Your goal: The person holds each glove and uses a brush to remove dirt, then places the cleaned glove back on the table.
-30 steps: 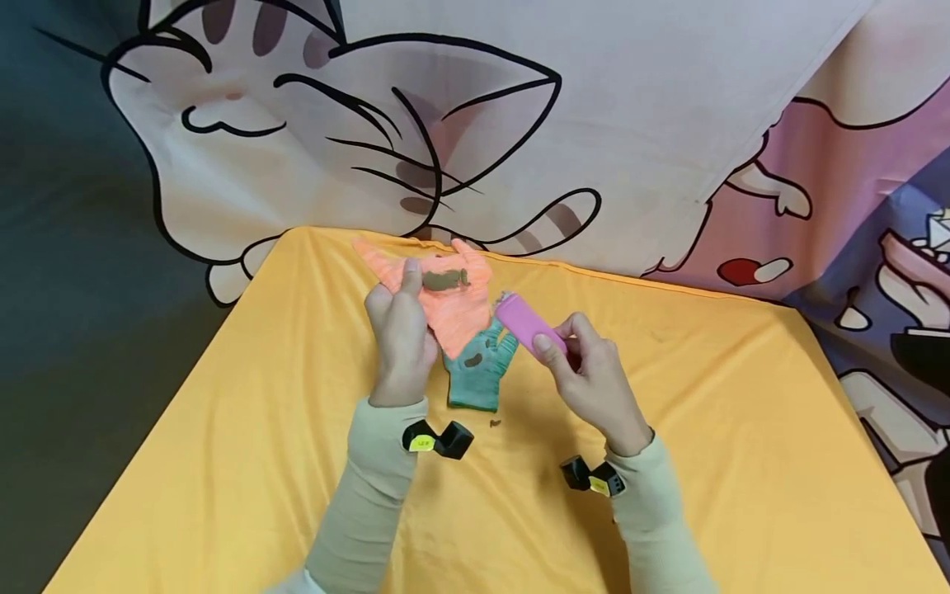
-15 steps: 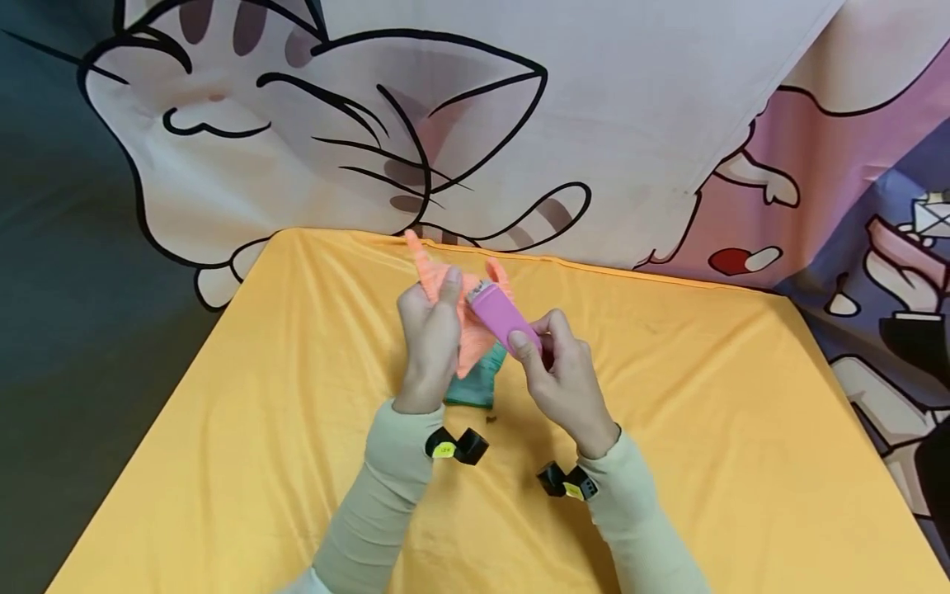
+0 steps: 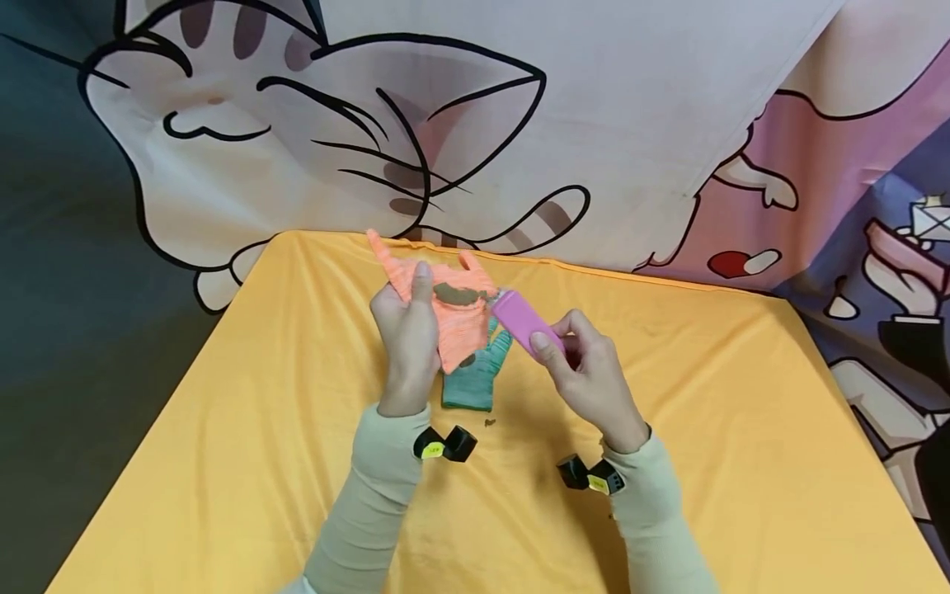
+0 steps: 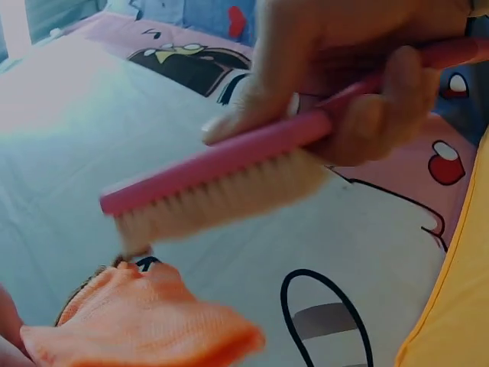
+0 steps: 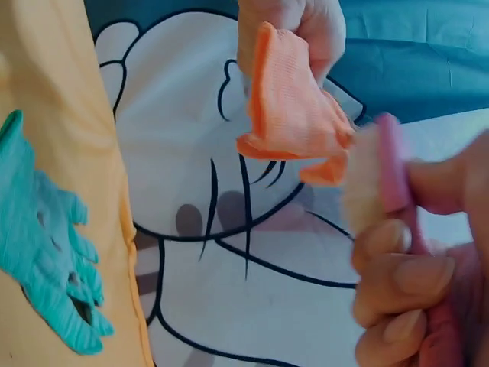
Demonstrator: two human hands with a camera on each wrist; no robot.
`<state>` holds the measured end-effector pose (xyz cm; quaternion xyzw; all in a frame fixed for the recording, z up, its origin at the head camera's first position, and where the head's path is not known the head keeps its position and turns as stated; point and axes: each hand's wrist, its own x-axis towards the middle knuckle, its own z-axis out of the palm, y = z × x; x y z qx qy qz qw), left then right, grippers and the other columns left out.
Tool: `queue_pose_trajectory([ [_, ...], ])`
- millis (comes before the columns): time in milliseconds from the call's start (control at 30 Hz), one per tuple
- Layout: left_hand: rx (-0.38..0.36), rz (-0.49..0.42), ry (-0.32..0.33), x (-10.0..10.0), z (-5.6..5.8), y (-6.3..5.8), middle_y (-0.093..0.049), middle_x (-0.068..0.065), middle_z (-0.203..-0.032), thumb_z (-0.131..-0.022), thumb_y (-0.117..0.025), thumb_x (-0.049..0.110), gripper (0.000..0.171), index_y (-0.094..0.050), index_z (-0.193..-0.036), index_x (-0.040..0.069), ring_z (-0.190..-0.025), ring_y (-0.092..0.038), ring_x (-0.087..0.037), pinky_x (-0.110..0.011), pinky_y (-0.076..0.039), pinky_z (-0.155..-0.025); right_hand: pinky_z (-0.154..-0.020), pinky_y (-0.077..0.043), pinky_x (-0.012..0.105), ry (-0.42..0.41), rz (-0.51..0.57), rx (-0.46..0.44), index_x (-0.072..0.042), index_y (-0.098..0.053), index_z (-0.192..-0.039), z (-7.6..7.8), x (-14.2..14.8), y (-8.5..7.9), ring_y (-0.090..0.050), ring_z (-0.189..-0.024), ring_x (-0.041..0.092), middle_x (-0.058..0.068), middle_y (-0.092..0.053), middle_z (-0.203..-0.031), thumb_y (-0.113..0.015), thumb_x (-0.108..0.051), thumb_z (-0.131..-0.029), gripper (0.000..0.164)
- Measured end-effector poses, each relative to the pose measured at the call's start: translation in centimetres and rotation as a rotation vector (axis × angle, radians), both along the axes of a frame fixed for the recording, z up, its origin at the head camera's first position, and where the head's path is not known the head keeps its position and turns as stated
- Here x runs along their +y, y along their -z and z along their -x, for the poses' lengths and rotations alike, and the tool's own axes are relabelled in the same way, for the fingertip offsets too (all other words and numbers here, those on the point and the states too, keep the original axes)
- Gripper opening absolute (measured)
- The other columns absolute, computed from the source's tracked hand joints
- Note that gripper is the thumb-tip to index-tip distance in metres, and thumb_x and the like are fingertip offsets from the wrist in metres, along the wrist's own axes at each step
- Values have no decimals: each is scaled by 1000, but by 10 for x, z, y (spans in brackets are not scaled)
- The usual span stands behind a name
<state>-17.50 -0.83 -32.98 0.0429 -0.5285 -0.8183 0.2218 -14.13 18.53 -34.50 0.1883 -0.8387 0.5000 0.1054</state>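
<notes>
My left hand [image 3: 410, 342] grips an orange knit glove [image 3: 462, 330] with its thumb on top; a brown smear [image 3: 456, 294] runs across the glove. A pink brush [image 3: 525, 322] is held in my right hand [image 3: 594, 375], fingers curled round its handle. In the left wrist view the pale bristles [image 4: 221, 199] face down, their end at the glove's edge. The right wrist view has the bristles [image 5: 362, 183] beside the orange glove [image 5: 294, 99]. Below lies a teal glove [image 3: 469, 388] with brown spots, partly hidden behind the orange one.
A yellow cloth [image 3: 260, 412] covers the table. One small brown crumb [image 3: 490, 422] lies near the teal glove's cuff. Behind the table's far edge hangs a white sheet [image 3: 631, 124] printed with a cartoon cat. Each wrist wears a small black camera.
The orange glove swung right under the brush, then came back left, baring the brown smear again. The brush moved left over the glove, then back right to its edge. Both hands kept their hold.
</notes>
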Motion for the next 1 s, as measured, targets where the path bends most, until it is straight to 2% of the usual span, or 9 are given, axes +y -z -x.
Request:
queue_pose_trajectory([
  [100,9,142,-13,8,0,0,-63,-14,-84,-93,-52,12,19,-63,-102,-1,-74,-61,-17,-30,-51,-71,-35,-31,24,-8,146,34,-3,-49,-88,-2,-4,-1,-39,-40,12,8,-51,-53,-55,-11,-92,12],
  [200,24,308,2,22,-2,2,-66,-13,-81,-95,-50,15,21,-65,-93,-1,-63,-58,-17,-28,-49,-60,-34,-31,24,-27,272,61,2,-47,-91,-4,-13,-1,-38,-39,12,10,-47,-52,-51,-7,-93,10],
  [300,19,433,3,35,-5,4,-66,-10,-72,-94,-51,19,23,-65,-88,2,-54,-55,-15,-27,-46,-50,-34,-31,24,-24,311,64,3,-46,-94,-4,-21,2,-38,-38,12,9,-47,-52,-50,-5,-93,9],
  [367,41,358,38,39,-7,5,-65,-10,-72,-94,-51,16,21,-64,-88,0,-54,-57,-15,-27,-48,-52,-34,-29,23,-3,262,67,2,-47,-94,-4,-24,5,-37,-38,11,7,-46,-50,-51,-6,-93,9],
  [533,46,-35,85,36,-6,6,-56,-9,-66,-94,-50,10,22,-58,-78,-3,-58,-56,-17,-28,-51,-58,-34,-26,21,8,64,105,-5,-47,-89,-1,-24,10,-36,-38,10,-1,-46,-50,-55,-13,-92,11],
  [600,18,-93,78,33,-6,7,-52,-7,-63,-94,-50,12,24,-58,-76,-1,-56,-52,-17,-26,-48,-56,-35,-26,21,-13,19,109,-7,-46,-88,0,-22,9,-36,-39,10,-2,-47,-50,-55,-16,-93,13],
  [700,-21,-121,71,28,-6,8,-53,-6,-65,-94,-51,13,23,-62,-82,-3,-59,-53,-17,-26,-49,-60,-37,-26,20,-23,-25,74,-5,-45,-86,-4,-23,-4,-35,-41,9,0,-47,-51,-54,-11,-92,13],
  [833,-13,-114,30,18,-3,7,-48,-2,-65,-93,-53,14,21,-64,-92,-4,-64,-52,-16,-25,-48,-66,-40,-26,20,-16,-57,4,-1,-46,-85,-10,-23,-20,-34,-44,8,5,-49,-53,-54,-4,-91,11],
  [1000,60,-34,-27,16,-2,3,-41,-1,-64,-93,-54,15,23,-61,-90,-6,-63,-45,-14,-23,-44,-63,-37,-28,21,-33,30,13,-1,-47,-85,-5,-14,-11,-36,-42,7,6,-53,-54,-55,-4,-91,10],
])
